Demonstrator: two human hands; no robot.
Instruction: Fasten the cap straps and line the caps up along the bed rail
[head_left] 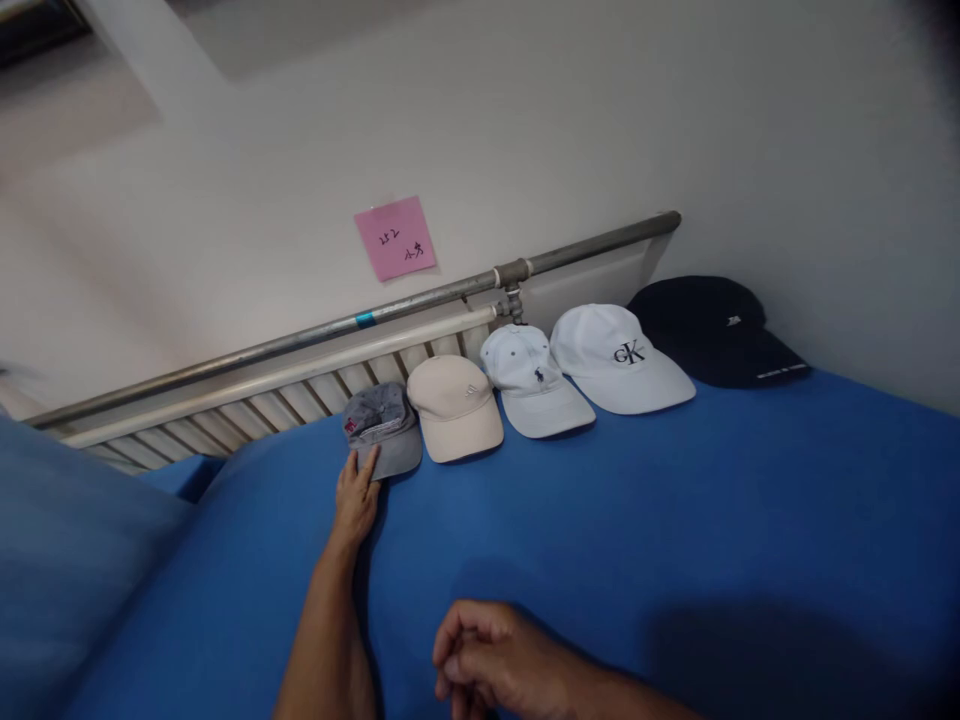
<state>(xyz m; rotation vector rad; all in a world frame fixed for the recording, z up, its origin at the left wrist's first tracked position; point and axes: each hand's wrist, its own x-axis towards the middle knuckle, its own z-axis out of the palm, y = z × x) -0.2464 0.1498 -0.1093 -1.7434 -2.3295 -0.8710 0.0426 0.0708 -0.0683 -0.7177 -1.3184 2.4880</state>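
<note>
Five caps stand in a slanting row along the back of the blue-covered surface [600, 520]. At the row's left end is a small grey cap [384, 418] with a red mark. My left hand [357, 498] reaches to it, fingers apart and stretched out, touching the left side of its brim. Beside it come a beige cap [454, 400], a pale cap with a dark emblem [525, 370], a white cap with CK lettering [615, 350] and a black cap [705, 325]. Nearer to me, my right hand [491, 655] hovers with curled fingers; nothing shows in them.
Behind the caps runs a radiator [247, 405] with a metal pipe [300, 345] above it. A pink note [395, 238] with handwriting is stuck to the wall [562, 130]. Blue fabric [67, 560] rises at the left edge.
</note>
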